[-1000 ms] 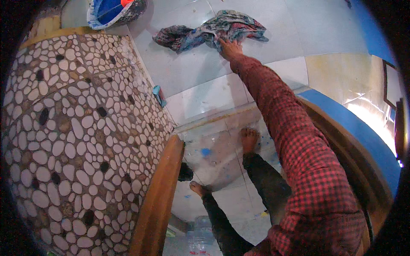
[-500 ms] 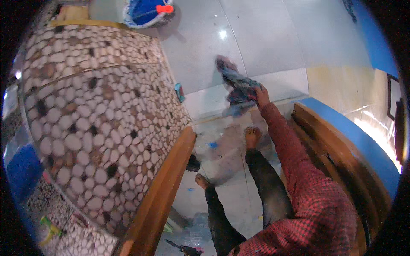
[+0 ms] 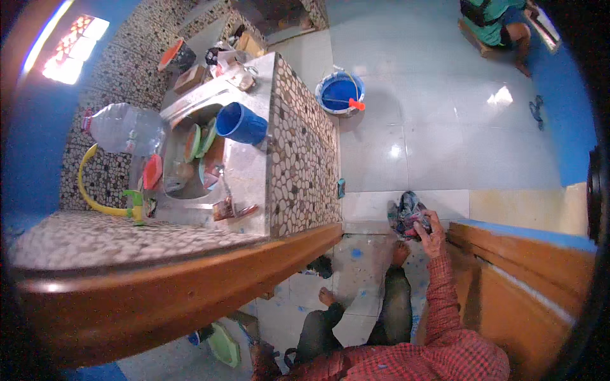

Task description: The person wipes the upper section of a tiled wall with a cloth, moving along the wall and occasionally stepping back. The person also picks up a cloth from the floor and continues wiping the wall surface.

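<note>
A crumpled dark, multicoloured cloth point(image 3: 406, 213) lies bunched on the pale floor strip at the doorway. My right hand point(image 3: 432, 233), at the end of a red checked sleeve, presses down on it with bent fingers gripping its near right side. Just below the cloth is my right bare foot point(image 3: 400, 253). At the lower edge, my left hand point(image 3: 259, 353) shows dimly by the wooden frame; its fingers cannot be made out.
A wooden door frame point(image 3: 190, 298) crosses the left, with another wooden edge point(image 3: 515, 273) at right. Beyond are a pebble-patterned counter with a sink point(image 3: 184, 198), a blue cup point(image 3: 241, 123) and a bucket point(image 3: 343, 92). A person in green point(image 3: 492, 25) sits far right.
My right hand has drawn the cloth nearer, and the cloth is now bunched up instead of stretched out. The view has shifted, bringing in the sink and the other person.
</note>
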Demonstrator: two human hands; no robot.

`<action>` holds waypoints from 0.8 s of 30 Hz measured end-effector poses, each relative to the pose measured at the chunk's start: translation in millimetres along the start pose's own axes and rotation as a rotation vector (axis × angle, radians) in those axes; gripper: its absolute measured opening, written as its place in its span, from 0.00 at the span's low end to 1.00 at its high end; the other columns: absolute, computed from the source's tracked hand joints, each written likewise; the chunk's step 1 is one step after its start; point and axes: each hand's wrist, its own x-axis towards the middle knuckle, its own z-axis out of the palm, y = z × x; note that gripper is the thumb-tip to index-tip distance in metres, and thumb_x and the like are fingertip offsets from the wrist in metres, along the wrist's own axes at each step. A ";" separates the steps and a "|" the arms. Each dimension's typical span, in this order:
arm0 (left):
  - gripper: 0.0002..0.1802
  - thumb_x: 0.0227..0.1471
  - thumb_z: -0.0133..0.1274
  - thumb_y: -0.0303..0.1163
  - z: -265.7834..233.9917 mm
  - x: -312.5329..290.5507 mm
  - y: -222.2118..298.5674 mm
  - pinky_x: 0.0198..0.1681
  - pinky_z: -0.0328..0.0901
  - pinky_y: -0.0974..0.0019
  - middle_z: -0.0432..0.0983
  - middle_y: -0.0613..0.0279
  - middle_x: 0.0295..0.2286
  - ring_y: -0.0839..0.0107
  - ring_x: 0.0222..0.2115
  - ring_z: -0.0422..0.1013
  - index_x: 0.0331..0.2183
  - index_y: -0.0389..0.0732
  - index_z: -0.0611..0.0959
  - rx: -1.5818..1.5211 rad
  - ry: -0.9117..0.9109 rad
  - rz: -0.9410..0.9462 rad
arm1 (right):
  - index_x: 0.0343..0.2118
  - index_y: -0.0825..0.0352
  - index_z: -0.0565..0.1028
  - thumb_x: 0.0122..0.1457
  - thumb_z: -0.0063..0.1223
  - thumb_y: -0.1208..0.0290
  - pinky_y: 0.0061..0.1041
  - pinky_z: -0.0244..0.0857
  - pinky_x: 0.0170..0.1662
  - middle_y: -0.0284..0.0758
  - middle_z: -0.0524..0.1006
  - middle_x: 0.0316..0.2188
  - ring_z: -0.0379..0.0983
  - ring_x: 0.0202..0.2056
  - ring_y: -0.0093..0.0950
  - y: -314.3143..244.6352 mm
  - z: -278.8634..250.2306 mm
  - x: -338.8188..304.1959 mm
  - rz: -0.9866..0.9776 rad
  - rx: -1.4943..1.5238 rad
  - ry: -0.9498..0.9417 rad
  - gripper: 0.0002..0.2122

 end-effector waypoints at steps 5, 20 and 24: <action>0.27 0.49 0.44 0.56 2.8 59.4 -59.7 0.39 0.62 0.54 0.75 0.59 0.31 0.62 0.32 0.69 0.42 0.43 0.74 0.342 0.151 0.273 | 0.43 0.69 0.70 0.57 0.42 0.55 0.29 0.62 0.44 0.35 0.72 0.41 0.68 0.40 0.31 -63.1 -13.9 -51.8 0.137 0.346 0.484 0.21; 0.28 0.50 0.46 0.49 -93.9 -0.9 -57.5 0.24 0.66 0.54 0.71 0.57 0.30 0.60 0.28 0.70 0.47 0.41 0.65 -1.979 0.208 -0.139 | 0.19 0.59 0.65 0.58 0.40 0.51 0.23 0.58 0.24 0.26 0.63 0.13 0.61 0.17 0.21 -441.7 -14.3 -176.8 -0.219 1.595 -0.456 0.18; 0.17 0.52 0.44 0.46 -31.7 8.2 -88.2 0.19 0.59 0.58 0.65 0.64 0.21 0.66 0.19 0.63 0.37 0.43 0.68 -2.120 0.301 0.038 | 0.26 0.60 0.72 0.56 0.43 0.52 0.27 0.66 0.32 0.31 0.73 0.24 0.70 0.27 0.27 -460.7 38.3 -219.4 -0.010 1.374 0.046 0.15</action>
